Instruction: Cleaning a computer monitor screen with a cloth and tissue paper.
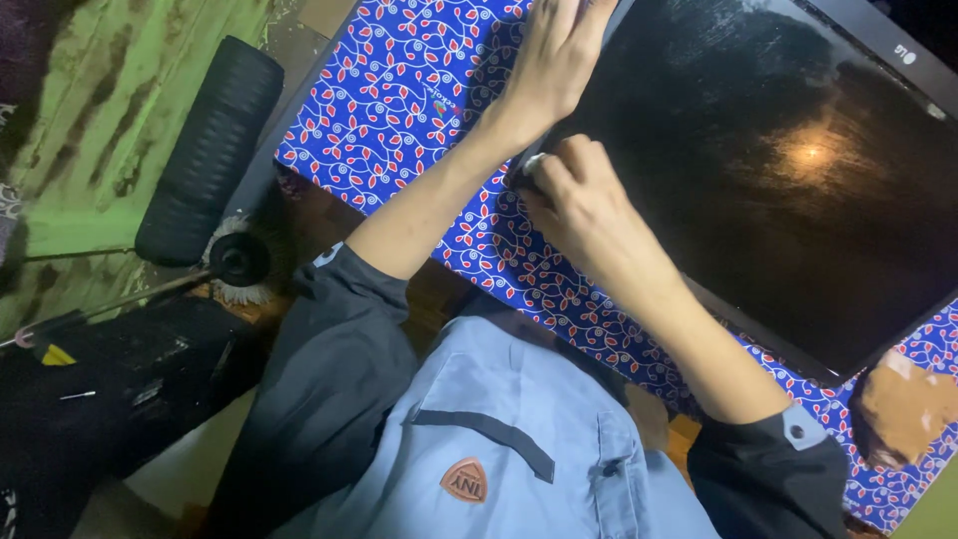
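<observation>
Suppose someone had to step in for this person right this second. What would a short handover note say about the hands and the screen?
Left hand: flat on the upper edge of the dark flat screen, steadying it.
Right hand: closed on a small pale wad, pressed to the screen's lower left edge.
The screen lies face up on a blue patterned cloth.
Done: its surface shows faint wipe streaks.
Left: how much is unwiped cannot be told. A black padded roll stands off to the left.

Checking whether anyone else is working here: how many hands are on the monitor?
2. The left hand lies flat on the monitor at its upper edge; the right hand presses something small and pale against the screen's lower-left corner.
</observation>
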